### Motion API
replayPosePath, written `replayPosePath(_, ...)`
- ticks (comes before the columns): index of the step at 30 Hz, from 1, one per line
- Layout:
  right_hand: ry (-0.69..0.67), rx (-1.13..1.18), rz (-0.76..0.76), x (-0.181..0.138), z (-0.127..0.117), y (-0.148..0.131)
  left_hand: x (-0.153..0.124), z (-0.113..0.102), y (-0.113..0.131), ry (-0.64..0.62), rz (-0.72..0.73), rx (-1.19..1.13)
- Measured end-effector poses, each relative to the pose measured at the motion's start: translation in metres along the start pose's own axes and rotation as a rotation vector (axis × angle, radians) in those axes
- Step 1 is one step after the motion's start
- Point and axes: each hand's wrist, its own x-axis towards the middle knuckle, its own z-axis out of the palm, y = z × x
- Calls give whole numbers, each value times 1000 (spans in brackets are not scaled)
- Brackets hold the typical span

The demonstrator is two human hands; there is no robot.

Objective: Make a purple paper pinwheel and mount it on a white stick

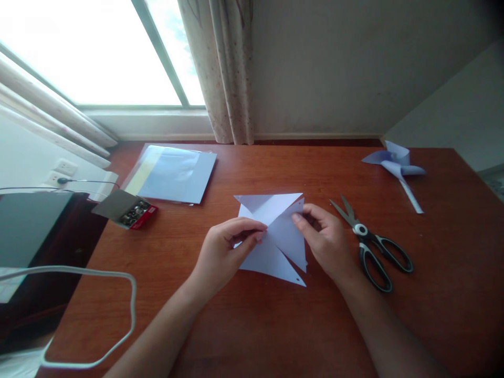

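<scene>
Between my two hands is a white paper sheet, slit from its corners toward the middle, with small holes near several tips. My left hand pinches a part of the paper close to its centre, fingertips together. On the other side, my right hand grips the upper right flap, thumb on top and fingers behind. The paper is held just over the brown table; whether it touches the wood I cannot tell. To the right of my right hand lie black-handled scissors with their blades slightly apart.
A paper pinwheel on a rolled stick lies at the back right. A stack of paper in a clear sleeve rests at the back left, near an opened red box of small metal pieces. A white cable-like loop crosses the lower left.
</scene>
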Motion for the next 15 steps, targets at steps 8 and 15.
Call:
replayPosePath(8, 8, 19, -3, 0, -1, -3, -2, -1, 1, 4, -83, -20)
replayPosePath(15, -11, 39, 4, -1, -2, -1, 0, -3, 1, -24, -59, 64)
